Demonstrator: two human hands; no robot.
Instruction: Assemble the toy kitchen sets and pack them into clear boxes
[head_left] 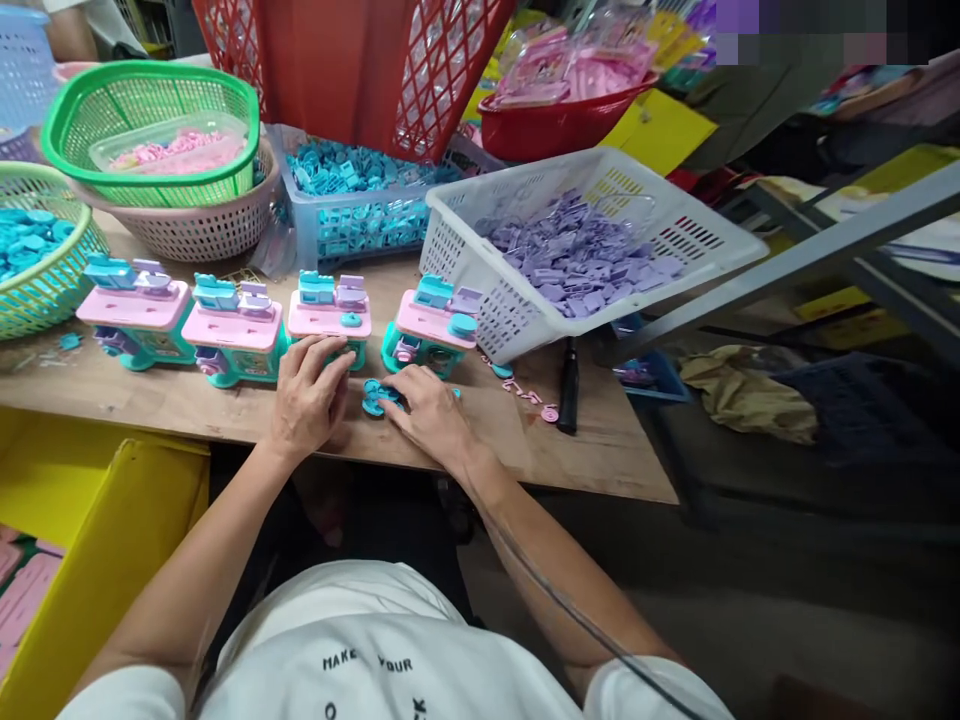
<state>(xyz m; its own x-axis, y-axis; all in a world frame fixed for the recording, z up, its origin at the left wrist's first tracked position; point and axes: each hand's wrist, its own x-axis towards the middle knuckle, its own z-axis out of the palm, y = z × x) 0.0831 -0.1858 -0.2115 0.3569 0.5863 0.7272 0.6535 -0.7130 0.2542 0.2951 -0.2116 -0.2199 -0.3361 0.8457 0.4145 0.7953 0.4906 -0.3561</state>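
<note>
Four small toy tables with pink tops, teal bases and blue and purple fittings stand in a row on the workbench. My left hand [309, 395] is closed, with bent fingers against the front of the third toy table [330, 318], whose top bears a blue disc [350, 320]. Its fingertips are partly hidden. My right hand [431, 412] is closed at a small pile of blue discs [372, 397], with thumb and forefinger on either side of some of them. Just behind it stands the rightmost toy table [427, 318], also with a blue disc on top.
Behind the row are a blue basket [367, 235] of blue parts, a white basket [450, 225] of purple parts and a green basket [56, 130]. A black-handled tool [568, 390] and small pink pieces [529, 396] lie at right. A yellow box [142, 530] stands at lower left.
</note>
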